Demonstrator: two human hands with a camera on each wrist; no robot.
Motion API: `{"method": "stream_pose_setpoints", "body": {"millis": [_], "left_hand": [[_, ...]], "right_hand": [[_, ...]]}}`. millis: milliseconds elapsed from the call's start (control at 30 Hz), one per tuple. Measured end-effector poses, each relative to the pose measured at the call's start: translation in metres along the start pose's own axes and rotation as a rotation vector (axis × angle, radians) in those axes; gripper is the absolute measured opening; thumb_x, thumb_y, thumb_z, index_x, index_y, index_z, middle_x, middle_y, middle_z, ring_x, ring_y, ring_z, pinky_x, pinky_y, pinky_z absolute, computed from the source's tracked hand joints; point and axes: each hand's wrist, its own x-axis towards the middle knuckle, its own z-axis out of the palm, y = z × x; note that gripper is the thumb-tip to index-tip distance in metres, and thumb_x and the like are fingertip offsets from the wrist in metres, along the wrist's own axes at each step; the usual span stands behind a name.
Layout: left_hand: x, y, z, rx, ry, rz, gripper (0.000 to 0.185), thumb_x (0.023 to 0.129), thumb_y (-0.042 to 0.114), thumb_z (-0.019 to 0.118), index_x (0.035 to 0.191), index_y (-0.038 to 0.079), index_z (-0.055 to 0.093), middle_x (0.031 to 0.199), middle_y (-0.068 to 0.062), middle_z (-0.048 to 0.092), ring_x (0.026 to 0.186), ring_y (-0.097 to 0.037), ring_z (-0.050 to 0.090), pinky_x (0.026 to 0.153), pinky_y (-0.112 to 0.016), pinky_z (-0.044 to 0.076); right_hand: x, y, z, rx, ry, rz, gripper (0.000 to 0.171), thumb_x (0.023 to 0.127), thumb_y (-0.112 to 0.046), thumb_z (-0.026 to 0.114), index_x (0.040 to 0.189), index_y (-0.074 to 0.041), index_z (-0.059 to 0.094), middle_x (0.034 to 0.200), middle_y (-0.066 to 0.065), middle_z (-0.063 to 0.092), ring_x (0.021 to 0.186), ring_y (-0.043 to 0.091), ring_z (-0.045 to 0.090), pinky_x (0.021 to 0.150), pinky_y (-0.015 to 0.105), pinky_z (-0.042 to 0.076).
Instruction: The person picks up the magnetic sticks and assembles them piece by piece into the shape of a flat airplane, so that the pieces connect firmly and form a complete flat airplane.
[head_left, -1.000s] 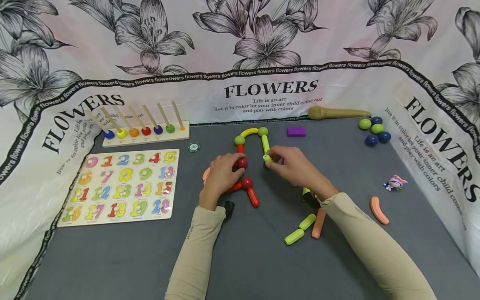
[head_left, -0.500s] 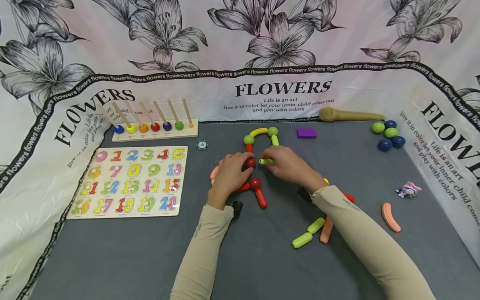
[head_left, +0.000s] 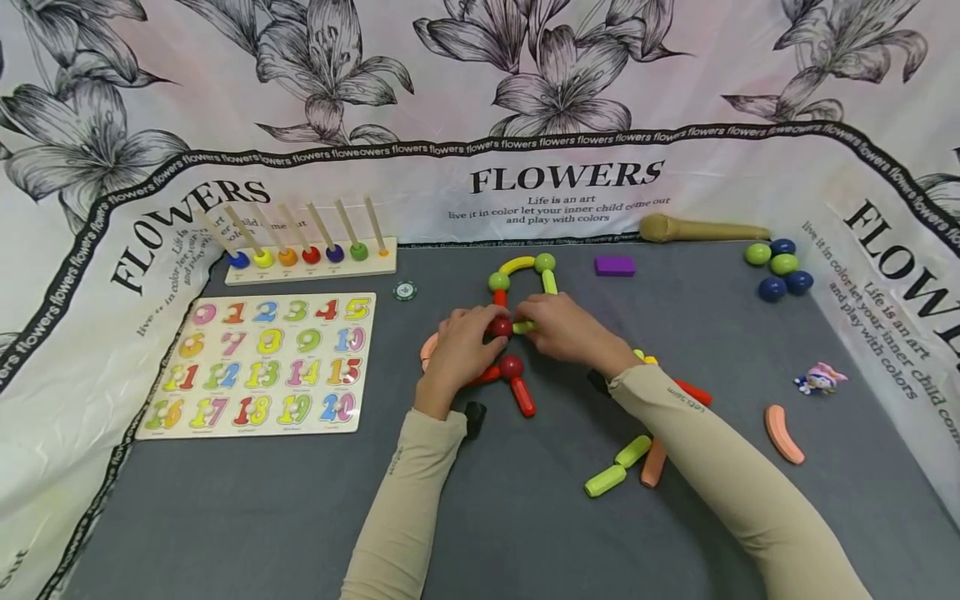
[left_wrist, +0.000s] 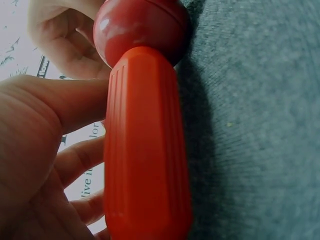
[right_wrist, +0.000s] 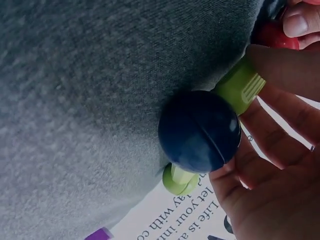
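Observation:
My left hand [head_left: 468, 346] pinches a red ball [head_left: 501, 326] of a toy chain of balls and sticks. In my right hand [head_left: 566, 333] is a light green stick [right_wrist: 240, 85], held between thumb and fingers. Its left end is right at the red ball in the head view. The right wrist view shows a dark blue ball [right_wrist: 200, 131] at the stick's other end. Beyond, a yellow curved piece [head_left: 517, 265] spans two green balls. Just below the hands, another red ball [head_left: 512, 367] joins two red sticks; one red stick [left_wrist: 147, 145] fills the left wrist view.
Light green sticks [head_left: 604, 481], a salmon stick [head_left: 653, 463] and a curved salmon piece [head_left: 784, 435] lie to the right. A number board [head_left: 255, 364] and peg stand [head_left: 311, 265] are left. A purple block [head_left: 614, 266] and several balls [head_left: 783, 265] sit farther back.
My right hand turns the light green stick sideways and moves it left, bringing its end to the red ball. My left hand stays on that ball. The head view has shifted slightly.

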Motion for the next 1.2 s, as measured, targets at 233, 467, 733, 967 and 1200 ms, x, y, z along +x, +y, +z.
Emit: {"method": "stream_pose_setpoints", "body": {"millis": [233, 467, 733, 967, 1200], "left_hand": [[-0.003, -0.003, 0.004, -0.041, 0.014, 0.007, 0.038, 0.104, 0.021, 0.074, 0.141, 0.017, 0.067, 0.129, -0.007, 0.069, 0.132, -0.040, 0.051, 0.109, -0.059, 0.037], [-0.009, -0.002, 0.001, -0.064, 0.013, -0.011, 0.039, 0.105, 0.020, 0.072, 0.144, 0.015, 0.066, 0.134, -0.011, 0.068, 0.135, -0.041, 0.050, 0.113, -0.060, 0.034], [-0.021, 0.021, -0.011, -0.058, 0.182, 0.060, 0.033, 0.107, 0.017, 0.066, 0.137, 0.003, 0.068, 0.103, -0.013, 0.069, 0.091, -0.031, 0.062, 0.085, -0.048, 0.051], [-0.054, 0.047, 0.000, -0.140, 0.137, -0.057, 0.052, 0.105, 0.027, 0.068, 0.147, -0.002, 0.055, 0.060, 0.002, 0.048, 0.046, -0.014, 0.040, 0.045, -0.029, 0.030], [-0.066, 0.060, 0.031, -0.109, 0.075, -0.243, 0.073, 0.101, 0.037, 0.075, 0.155, -0.002, 0.046, 0.062, -0.005, 0.054, 0.049, -0.021, 0.049, 0.047, -0.035, 0.039]], "right_hand": [[-0.025, 0.001, -0.015, 0.109, 0.050, 0.130, 0.023, 0.100, -0.001, 0.072, 0.122, 0.004, 0.073, 0.118, 0.019, 0.072, 0.110, 0.036, 0.068, 0.097, 0.053, 0.054], [-0.082, 0.012, -0.042, 0.220, 0.110, 0.329, 0.027, 0.106, -0.006, 0.066, 0.129, 0.008, 0.069, 0.125, 0.022, 0.071, 0.117, 0.039, 0.066, 0.099, 0.058, 0.052], [-0.143, 0.017, -0.062, 0.235, 0.160, 0.386, 0.027, 0.110, -0.011, 0.062, 0.130, 0.006, 0.070, 0.122, 0.019, 0.072, 0.113, 0.037, 0.067, 0.098, 0.059, 0.053], [-0.169, 0.010, -0.064, 0.214, 0.172, 0.358, 0.025, 0.109, -0.010, 0.062, 0.127, 0.005, 0.071, 0.120, 0.017, 0.073, 0.108, 0.034, 0.069, 0.091, 0.058, 0.056], [-0.186, 0.002, -0.057, 0.214, 0.175, 0.334, 0.022, 0.107, -0.007, 0.065, 0.125, 0.004, 0.072, 0.119, 0.016, 0.073, 0.105, 0.033, 0.070, 0.090, 0.058, 0.057]]}}
